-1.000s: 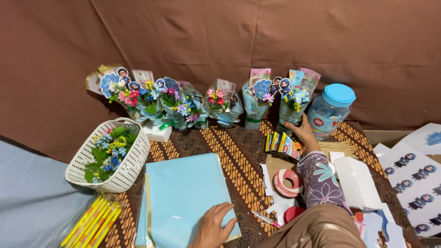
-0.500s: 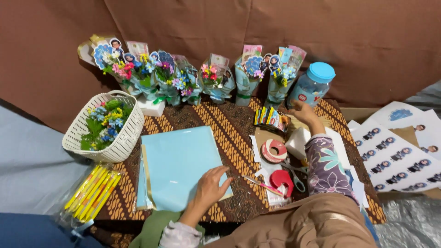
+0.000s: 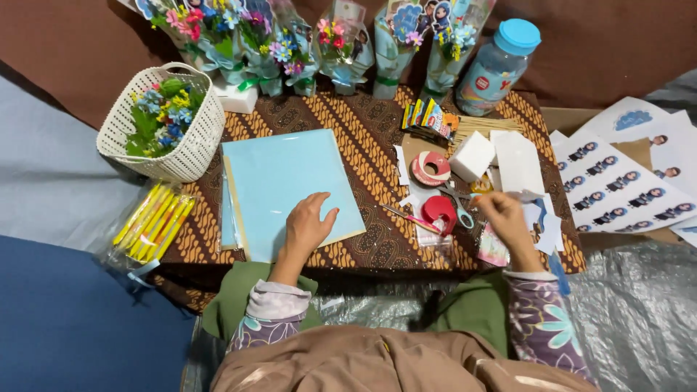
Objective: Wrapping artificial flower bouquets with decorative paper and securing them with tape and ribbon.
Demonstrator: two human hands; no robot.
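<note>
Low worktop [image 3: 363, 145] with a batik cloth, brown backdrop behind. Left hand [image 3: 308, 226] lies flat, fingers spread, on the blue paper [image 3: 283, 181] at the front left. Right hand [image 3: 502, 218] is curled near the scissors [image 3: 456, 210]; can't tell if it's pinching anything.

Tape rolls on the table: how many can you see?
2. A pink-and-white tape roll lies beside the white foam block; a red tape roll lies below it, near the scissors. Clutter may hide others.

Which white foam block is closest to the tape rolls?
The small white foam cube, just right of the pink tape roll; the bigger white block lies farther right.
</note>
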